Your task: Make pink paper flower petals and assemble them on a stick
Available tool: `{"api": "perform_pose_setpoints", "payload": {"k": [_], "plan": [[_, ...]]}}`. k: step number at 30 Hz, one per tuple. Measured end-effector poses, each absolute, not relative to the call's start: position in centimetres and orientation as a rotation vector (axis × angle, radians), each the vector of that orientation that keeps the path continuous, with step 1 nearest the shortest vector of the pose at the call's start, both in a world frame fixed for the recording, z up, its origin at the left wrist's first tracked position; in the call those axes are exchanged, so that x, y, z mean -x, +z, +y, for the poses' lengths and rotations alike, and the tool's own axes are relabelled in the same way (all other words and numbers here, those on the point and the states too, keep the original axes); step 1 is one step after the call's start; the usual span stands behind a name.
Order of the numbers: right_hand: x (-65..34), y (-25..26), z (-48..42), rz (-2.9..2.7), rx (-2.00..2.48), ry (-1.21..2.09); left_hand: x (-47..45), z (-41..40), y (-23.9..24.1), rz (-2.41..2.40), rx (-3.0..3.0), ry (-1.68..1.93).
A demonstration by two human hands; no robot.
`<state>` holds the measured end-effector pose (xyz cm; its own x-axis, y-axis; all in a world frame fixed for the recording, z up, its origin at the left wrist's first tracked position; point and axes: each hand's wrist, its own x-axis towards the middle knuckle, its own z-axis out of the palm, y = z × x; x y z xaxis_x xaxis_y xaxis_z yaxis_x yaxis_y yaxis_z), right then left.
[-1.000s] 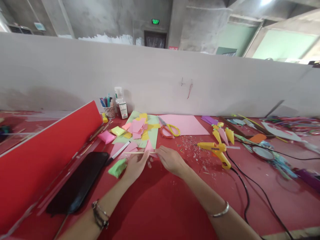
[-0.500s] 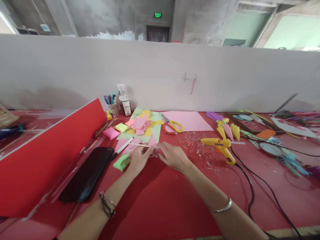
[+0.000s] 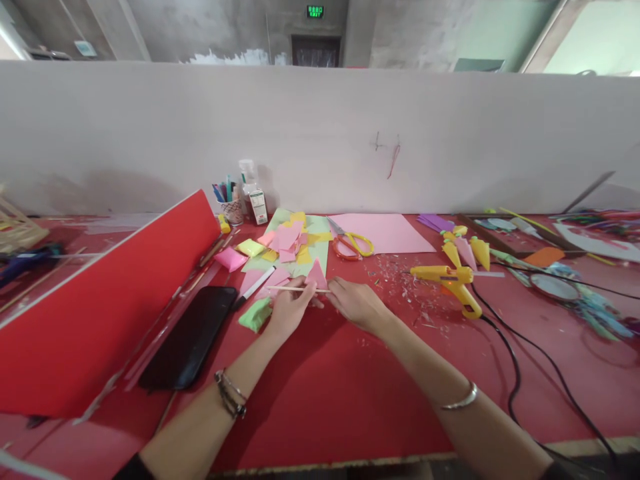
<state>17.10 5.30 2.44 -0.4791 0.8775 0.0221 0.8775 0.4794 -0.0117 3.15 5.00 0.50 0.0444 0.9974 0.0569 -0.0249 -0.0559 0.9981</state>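
My left hand (image 3: 290,308) and my right hand (image 3: 356,303) meet at the middle of the red table, both pinching a thin wooden stick (image 3: 285,289) that lies level between them. A small pink paper piece (image 3: 317,273) stands up at the stick, just behind my fingers. A green paper wad (image 3: 255,314) lies left of my left hand. A white-and-black marker (image 3: 255,287) lies behind the wad.
A pile of pink, yellow and green paper scraps (image 3: 290,243), scissors (image 3: 350,241) and a pink sheet (image 3: 385,233) lie behind my hands. A yellow glue gun (image 3: 450,280) with its black cord is at right. A black phone (image 3: 193,337) and red divider (image 3: 100,300) are at left.
Both hands have stayed together on the stick. The pink paper piece has come up more upright at the stick. The camera has tilted slightly.
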Motion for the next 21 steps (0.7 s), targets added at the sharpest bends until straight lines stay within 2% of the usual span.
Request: {"api": "perform_pose_setpoints", "payload": {"k": [21], "plan": [[-17.26,2.43,5.45,-2.688,1.585,-0.110,-3.10,5.20,0.18,1.138,-1.193,1.254]]}}
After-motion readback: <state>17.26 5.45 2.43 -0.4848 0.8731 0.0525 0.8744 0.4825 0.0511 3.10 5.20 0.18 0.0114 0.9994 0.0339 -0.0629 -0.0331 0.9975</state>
